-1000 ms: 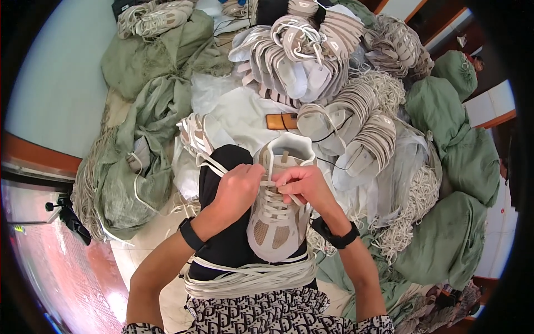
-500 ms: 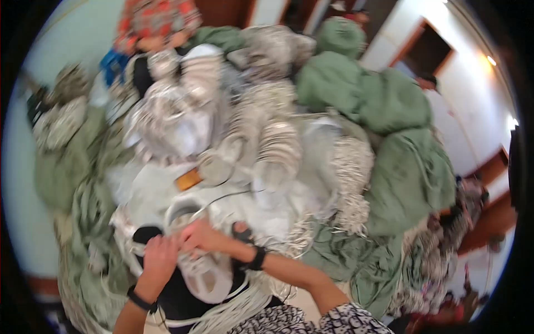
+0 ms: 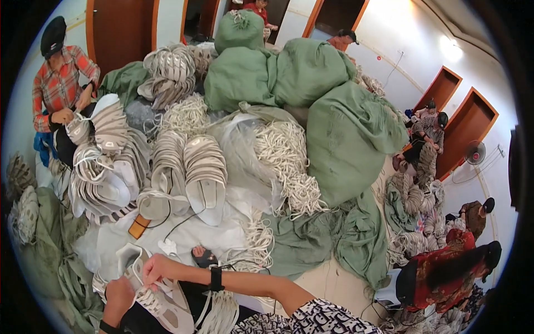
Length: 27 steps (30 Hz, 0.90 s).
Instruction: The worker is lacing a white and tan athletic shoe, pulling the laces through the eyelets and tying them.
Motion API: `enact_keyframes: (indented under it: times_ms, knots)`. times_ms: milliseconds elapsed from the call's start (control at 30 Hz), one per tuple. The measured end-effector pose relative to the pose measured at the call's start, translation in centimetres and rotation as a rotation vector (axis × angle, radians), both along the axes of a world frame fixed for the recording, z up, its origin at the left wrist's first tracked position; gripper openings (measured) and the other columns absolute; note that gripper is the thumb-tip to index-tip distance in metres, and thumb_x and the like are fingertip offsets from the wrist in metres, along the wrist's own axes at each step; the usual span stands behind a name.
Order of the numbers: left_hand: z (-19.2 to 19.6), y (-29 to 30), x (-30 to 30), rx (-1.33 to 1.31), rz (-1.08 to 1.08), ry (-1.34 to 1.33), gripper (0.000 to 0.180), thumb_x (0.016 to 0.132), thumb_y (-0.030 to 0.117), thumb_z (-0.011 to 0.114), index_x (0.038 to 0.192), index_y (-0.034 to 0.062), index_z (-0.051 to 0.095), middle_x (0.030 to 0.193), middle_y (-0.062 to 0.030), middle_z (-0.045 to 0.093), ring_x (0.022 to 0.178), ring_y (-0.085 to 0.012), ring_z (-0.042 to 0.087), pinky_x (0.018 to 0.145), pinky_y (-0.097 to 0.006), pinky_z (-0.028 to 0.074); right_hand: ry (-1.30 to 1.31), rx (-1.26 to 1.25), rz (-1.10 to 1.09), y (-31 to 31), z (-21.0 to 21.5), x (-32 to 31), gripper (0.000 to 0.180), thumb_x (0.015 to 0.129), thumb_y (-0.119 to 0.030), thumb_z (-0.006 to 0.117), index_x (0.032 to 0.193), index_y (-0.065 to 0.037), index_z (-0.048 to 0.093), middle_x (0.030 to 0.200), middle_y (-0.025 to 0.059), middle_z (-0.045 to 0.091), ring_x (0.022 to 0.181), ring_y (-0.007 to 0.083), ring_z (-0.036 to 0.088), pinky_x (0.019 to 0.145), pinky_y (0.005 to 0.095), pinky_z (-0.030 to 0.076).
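While both of my hands work at the lower left of the frame, one grey-and-white sneaker [image 3: 158, 298] lies across my lap beneath them. My left hand [image 3: 118, 293] is curled shut against the shoe's near side, gripping it. My right hand [image 3: 159, 268] sits just above, its fingers [image 3: 148, 278] pinched closed on a white shoelace [image 3: 167, 285] at the eyelets. On my right wrist is one black watch [image 3: 216, 278]. Above the shoe, in the left half, shoe uppers [image 3: 204, 170] stand in several stacked rows, too many to count. Green sacks [image 3: 311, 72] fill the upper middle, at least three. At upper left, one person in a plaid shirt [image 3: 58, 83] handles another upper.
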<state>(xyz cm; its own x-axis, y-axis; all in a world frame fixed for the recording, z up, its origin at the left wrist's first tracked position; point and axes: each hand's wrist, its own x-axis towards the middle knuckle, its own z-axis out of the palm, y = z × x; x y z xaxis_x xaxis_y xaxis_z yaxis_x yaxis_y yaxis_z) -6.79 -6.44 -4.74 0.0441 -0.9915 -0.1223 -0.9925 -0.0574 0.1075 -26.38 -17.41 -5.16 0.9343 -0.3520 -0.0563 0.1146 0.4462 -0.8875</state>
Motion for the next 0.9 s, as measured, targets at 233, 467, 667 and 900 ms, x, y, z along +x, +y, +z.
enact_keyframes:
  times_ms: [233,467,667,900]
  knots:
    - [2.8,0.9,-3.1,-0.086,-0.082,-0.107,0.008,0.068,0.004,0.052,0.061,0.0053,0.055,0.055,-0.0161,0.055,0.055,-0.0333,0.057,0.047,-0.041,0.043,-0.433,-0.885,-0.257,-1.3,-3.9,0.2,0.012,0.064,-0.011,0.059,0.073,-0.010,0.066,0.081,0.0056,0.064,0.072,0.0193,0.062,0.061,0.0295,0.049]
    - [4.1,0.4,-4.0,-0.271,-0.355,-0.272,0.005,0.064,0.010,0.053,0.067,0.0070,0.052,0.075,-0.0069,0.051,0.076,-0.0225,0.050,0.065,-0.034,0.041,0.000,-0.808,-0.190,-2.0,-2.8,-2.5,0.019,0.070,-0.004,0.063,0.088,-0.006,0.068,0.079,0.0035,0.063,0.050,0.0056,0.049,0.045,0.0180,0.038]
    - [7.2,0.6,-4.8,-0.289,0.103,0.478,0.006,0.071,0.008,0.056,0.075,0.0036,0.054,0.071,-0.0058,0.052,0.070,-0.0228,0.051,0.064,-0.036,0.041,0.226,-0.351,-0.205,-1.4,0.9,-1.5,0.013,0.073,-0.011,0.065,0.079,0.000,0.068,0.064,0.0018,0.056,0.049,0.0051,0.046,0.043,0.0195,0.032]
    - [4.4,-0.1,-5.0,-0.219,0.108,0.212,0.007,0.075,0.009,0.054,0.078,0.0049,0.059,0.071,-0.0149,0.057,0.070,-0.0319,0.056,0.061,-0.041,0.044,0.314,-0.736,-0.234,0.0,0.3,-0.2,0.014,0.069,-0.016,0.064,0.075,-0.004,0.066,0.066,0.0074,0.060,0.053,0.0186,0.055,0.049,0.0293,0.042]
